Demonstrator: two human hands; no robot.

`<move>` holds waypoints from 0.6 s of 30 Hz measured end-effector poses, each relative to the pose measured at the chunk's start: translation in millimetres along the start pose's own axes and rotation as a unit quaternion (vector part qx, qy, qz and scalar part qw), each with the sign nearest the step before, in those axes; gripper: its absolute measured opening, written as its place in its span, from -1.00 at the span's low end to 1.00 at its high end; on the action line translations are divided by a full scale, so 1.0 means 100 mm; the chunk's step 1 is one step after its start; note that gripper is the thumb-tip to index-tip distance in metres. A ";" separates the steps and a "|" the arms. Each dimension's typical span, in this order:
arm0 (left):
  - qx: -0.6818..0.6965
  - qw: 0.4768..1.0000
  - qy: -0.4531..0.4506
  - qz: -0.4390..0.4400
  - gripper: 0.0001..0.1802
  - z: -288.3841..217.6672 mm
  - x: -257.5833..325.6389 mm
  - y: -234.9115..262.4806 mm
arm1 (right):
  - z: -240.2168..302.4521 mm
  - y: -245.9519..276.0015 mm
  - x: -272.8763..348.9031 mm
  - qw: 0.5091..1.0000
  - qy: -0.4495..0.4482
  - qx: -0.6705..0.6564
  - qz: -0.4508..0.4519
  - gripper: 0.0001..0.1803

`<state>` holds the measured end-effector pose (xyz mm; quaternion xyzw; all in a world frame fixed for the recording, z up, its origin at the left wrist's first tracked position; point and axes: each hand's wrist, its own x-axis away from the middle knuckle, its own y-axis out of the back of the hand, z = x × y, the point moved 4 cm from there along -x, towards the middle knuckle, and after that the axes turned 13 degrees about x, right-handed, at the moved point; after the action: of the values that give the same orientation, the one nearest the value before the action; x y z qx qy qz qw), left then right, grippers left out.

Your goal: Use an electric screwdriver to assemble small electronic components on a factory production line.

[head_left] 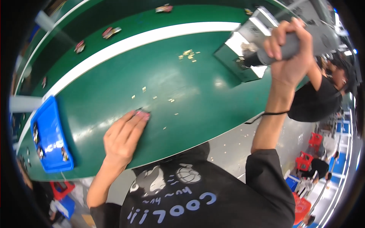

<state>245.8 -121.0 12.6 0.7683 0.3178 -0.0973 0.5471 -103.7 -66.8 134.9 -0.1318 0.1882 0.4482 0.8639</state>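
My left hand (123,138) lies low over the green table, its fingers closed on a small pink-and-dark piece (143,114) at their tips. Raised at the upper right, my right hand (291,47) is wrapped round a thick grey handheld tool (266,56). The tool's black tip points left, in front of an open box (232,57) with a white inside; motion blurs this area. Whether the tip touches anything, I cannot tell. Small pale chips (144,89) are scattered beyond my left hand.
A blue tray (51,131) with several small items stands at the left. Farther back, a cluster of pale chips (187,54) lies on the table (159,76). Beyond a curved white strip (152,35) sit several small pieces (111,32). Another person (315,95) is close at the right.
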 end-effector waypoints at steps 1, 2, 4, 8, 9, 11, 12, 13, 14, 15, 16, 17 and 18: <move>-0.006 1.000 -0.019 -0.005 -0.70 -0.02 0.03 -0.03 | 0.03 -0.08 0.07 0.999 0.001 -0.036 0.026 -0.73; -0.001 0.999 -0.049 -0.014 -0.68 -0.04 0.00 -0.08 | 0.09 -0.10 0.14 1.000 0.028 -0.007 0.012 -0.73; -0.005 0.999 -0.049 -0.010 -0.67 -0.02 -0.01 -0.06 | 0.18 -0.13 0.18 0.997 0.071 0.014 0.002 -0.74; 0.004 0.999 -0.041 0.001 -0.66 -0.02 0.00 -0.05 | 0.24 0.01 0.01 0.995 0.088 0.047 -0.023 -0.73; -0.002 0.999 -0.046 0.000 -0.65 -0.01 0.00 -0.05 | 0.21 0.08 -0.04 0.993 0.093 0.066 -0.015 -0.71; 0.007 0.999 -0.046 0.000 -0.66 0.00 -0.01 -0.05 | 0.11 0.14 -0.08 0.996 0.070 0.055 -0.026 -0.72; 0.006 0.999 -0.045 0.002 -0.66 0.00 0.00 -0.05 | 0.08 0.13 -0.07 0.996 0.070 0.058 -0.025 -0.72; 0.004 0.999 -0.045 0.003 -0.66 0.01 0.00 -0.06 | 0.04 0.12 -0.07 0.995 0.068 0.068 -0.030 -0.73; 0.006 0.999 -0.046 0.003 -0.66 0.01 0.00 -0.05 | 0.03 0.11 -0.06 0.994 0.065 0.076 -0.037 -0.75; 0.004 0.999 -0.048 0.003 -0.66 0.01 -0.01 -0.05 | 0.05 0.11 -0.06 0.994 0.065 0.078 -0.038 -0.75; 0.002 0.999 -0.051 0.003 -0.66 0.02 -0.02 -0.05 | 0.06 0.10 -0.06 0.996 0.057 0.067 -0.032 -0.77; 0.004 0.999 -0.052 0.004 -0.66 0.01 -0.02 -0.04 | 0.06 0.10 -0.06 0.997 0.048 0.056 -0.026 -0.78; 0.001 0.999 -0.051 0.007 -0.67 0.00 -0.03 -0.04 | 0.06 0.08 -0.06 0.997 0.048 0.056 -0.028 -0.78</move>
<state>241.2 -121.6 10.7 0.7651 0.2839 -0.1323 0.5626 -112.6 -64.1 142.0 -0.1092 0.2505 0.4061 0.8720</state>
